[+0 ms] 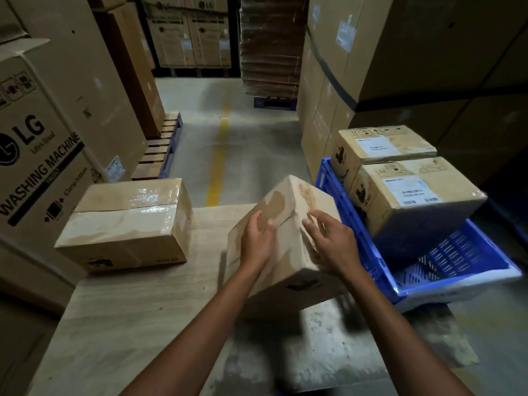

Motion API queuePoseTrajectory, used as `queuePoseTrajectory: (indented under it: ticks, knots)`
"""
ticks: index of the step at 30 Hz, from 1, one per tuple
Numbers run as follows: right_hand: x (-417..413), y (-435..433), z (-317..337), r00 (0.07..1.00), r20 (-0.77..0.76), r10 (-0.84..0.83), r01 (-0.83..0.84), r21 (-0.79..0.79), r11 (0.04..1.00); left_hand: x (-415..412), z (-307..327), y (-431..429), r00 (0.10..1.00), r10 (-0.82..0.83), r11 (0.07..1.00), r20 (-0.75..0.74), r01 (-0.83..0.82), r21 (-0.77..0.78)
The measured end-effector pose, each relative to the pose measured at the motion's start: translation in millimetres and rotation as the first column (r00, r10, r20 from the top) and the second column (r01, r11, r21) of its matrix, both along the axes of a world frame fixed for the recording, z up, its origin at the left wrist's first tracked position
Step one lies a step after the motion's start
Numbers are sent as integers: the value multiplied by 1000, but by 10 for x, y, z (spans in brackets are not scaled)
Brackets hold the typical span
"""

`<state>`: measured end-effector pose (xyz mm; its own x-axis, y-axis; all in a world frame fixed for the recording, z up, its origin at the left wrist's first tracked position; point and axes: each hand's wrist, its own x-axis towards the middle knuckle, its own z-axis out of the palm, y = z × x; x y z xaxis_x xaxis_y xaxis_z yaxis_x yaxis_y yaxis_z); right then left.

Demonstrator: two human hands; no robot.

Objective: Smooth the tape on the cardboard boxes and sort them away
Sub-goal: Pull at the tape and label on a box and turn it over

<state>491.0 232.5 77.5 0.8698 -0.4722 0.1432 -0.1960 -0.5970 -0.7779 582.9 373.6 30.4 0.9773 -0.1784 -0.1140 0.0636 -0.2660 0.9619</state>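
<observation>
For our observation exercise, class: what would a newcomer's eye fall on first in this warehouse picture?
At the centre, the left hand and right hand rest on a tilted cardboard box over the wooden table. To its left on the table sits a second box with glossy tape across its top. On the right, a blue crate holds a near labelled box and a far labelled box.

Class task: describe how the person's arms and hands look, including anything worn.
Both arms are bare to the frame's edge, no sleeves showing. The left hand and right hand wear no gloves; no watch, bracelet or ring shows, though blur hides fine detail.
</observation>
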Motion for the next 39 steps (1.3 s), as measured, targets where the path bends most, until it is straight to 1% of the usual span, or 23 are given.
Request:
queuePoseTrajectory:
  ticks: [1, 3, 4, 5, 6, 8, 10, 13, 14, 17, 18, 20, 22, 25, 27, 29, 32, 34, 39]
  knots:
    - [-23, -50, -11, 999, -34, 5, -4, 28, 1000, 13, -170, 15, 999, 9, 994, -45, -4, 107]
    - [-67, -164, -62, 996, -86, 17, -9, 96, 995, 47, -496, 127, 985, 66, 943, -159, -9, 333]
    - [-94, -219, -83, 995, -102, 19, -5, 130, 992, 66, -641, 194, 968, 113, 922, -225, -18, 387]
    - [-120, -279, -115, 994, -108, 24, -7, 161, 987, 67, -732, 256, 945, 152, 924, -288, -33, 380]
    - [-147, -340, -151, 994, -105, 31, -10, 189, 982, 70, -801, 310, 926, 172, 940, -337, -52, 338]
    - [-184, -431, -197, 996, -87, 32, -12, 223, 975, 52, -802, 372, 918, 173, 962, -357, -80, 261]
    - [-196, -519, -228, 997, -67, 25, -5, 294, 956, 59, -726, 401, 945, 178, 953, -273, -96, 288]
    - [-147, -632, -322, 1000, 1, 18, -17, 424, 905, 112, -425, 499, 973, 202, 907, -111, -143, 396]
    - [-112, -620, -309, 1000, 14, 23, -27, 458, 888, 135, -279, 563, 978, 203, 897, -45, -167, 408]
    - [8, -477, -237, 997, 76, 15, -57, 583, 811, 246, 96, 835, 978, 192, 903, 76, -207, 376]
    - [70, -404, -227, 996, 88, 27, -76, 614, 786, 289, 228, 956, 974, 196, 893, 113, -225, 390]
    - [178, -252, -177, 992, 114, 46, -110, 653, 749, 362, 464, 1177, 961, 201, 837, 191, -270, 475]
    - [333, -42, -96, 986, 142, 88, -164, 708, 687, 432, 697, 1426, 945, 212, 782, 248, -316, 537]
    - [567, 286, 21, 949, 233, 214, -316, 742, 591, 585, 965, 1848, 940, 206, 758, 271, -328, 564]
    - [721, 497, 129, 919, 270, 288, -391, 722, 571, 714, 1113, 2120, 941, 178, 774, 289, -315, 549]
    - [936, 718, 177, 903, 285, 321, -423, 716, 555, 867, 1232, 2382, 932, 196, 775, 306, -339, 533]
    - [1298, 1074, 204, 894, 285, 346, -437, 720, 538, 1128, 1341, 2729, 905, 208, 730, 371, -396, 557]
    - [1532, 1350, 208, 894, 296, 336, -439, 727, 528, 1347, 1338, 2958, 902, 207, 723, 379, -403, 562]
    - [2045, 1993, 170, 949, 208, 237, -308, 772, 555, 1956, 1191, 3452, 923, 163, 729, 348, -350, 588]
